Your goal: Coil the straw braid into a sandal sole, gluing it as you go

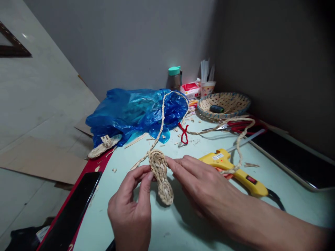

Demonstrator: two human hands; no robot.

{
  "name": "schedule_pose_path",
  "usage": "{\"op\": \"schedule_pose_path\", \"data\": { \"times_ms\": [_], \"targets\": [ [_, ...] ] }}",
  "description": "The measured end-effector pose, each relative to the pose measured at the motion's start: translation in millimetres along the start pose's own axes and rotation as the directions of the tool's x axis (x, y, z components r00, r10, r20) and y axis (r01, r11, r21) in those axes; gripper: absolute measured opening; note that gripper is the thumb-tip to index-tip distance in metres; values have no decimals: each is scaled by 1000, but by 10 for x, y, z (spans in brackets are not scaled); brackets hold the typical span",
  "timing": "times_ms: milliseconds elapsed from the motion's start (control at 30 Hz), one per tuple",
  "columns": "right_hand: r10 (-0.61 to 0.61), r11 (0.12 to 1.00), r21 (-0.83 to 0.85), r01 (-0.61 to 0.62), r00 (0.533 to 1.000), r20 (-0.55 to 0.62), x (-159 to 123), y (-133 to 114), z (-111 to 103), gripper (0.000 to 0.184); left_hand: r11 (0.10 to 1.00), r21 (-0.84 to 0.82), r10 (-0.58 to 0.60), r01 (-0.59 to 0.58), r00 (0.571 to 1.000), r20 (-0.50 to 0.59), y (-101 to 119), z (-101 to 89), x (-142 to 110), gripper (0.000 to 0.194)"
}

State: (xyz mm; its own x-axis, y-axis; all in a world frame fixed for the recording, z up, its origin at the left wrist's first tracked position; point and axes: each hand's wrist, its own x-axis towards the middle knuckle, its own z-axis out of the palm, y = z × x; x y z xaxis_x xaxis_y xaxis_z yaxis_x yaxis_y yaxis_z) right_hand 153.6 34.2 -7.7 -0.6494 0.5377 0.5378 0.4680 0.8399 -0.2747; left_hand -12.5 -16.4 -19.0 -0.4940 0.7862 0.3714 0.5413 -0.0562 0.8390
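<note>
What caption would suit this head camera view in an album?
Two bare hands holding a small braided straw sole beside a yellow glue gun.

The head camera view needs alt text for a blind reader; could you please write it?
The left hand pinches a braided, sole-shaped piece, the right hand touching its edge, over a green table; nearby are a yellow glue gun, blue plastic bag and woven basket.

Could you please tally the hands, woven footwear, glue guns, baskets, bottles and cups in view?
Hands: 2 (left hand, right hand)
Woven footwear: 2 (held sole, slipper)
Glue gun: 1
Basket: 1
Bottle: 1
Cup: 1
Total: 8
</note>
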Motion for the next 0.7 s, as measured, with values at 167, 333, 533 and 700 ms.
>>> {"op": "schedule_pose_path", "data": {
  "times_ms": [167,333,533,700],
  "targets": [
    [-47,997,-61,46,999,0,-24,-10,-21,53,985,-128,-107,117,991,81,7,4,40,21],
    [29,999,-25,-28,998,48,-25,-50,-26,46,971,-169,-152,168,983,100,54,14,37,36],
    [115,991,-75,-114,993,5,-39,-67,53,39,981,-143,-107,132,980,170,95,49,29,50],
    [87,991,-101,-83,996,34,-31,-20,1,31,995,-95,22,4,961,275,-6,20,55,53]
  ]
}}
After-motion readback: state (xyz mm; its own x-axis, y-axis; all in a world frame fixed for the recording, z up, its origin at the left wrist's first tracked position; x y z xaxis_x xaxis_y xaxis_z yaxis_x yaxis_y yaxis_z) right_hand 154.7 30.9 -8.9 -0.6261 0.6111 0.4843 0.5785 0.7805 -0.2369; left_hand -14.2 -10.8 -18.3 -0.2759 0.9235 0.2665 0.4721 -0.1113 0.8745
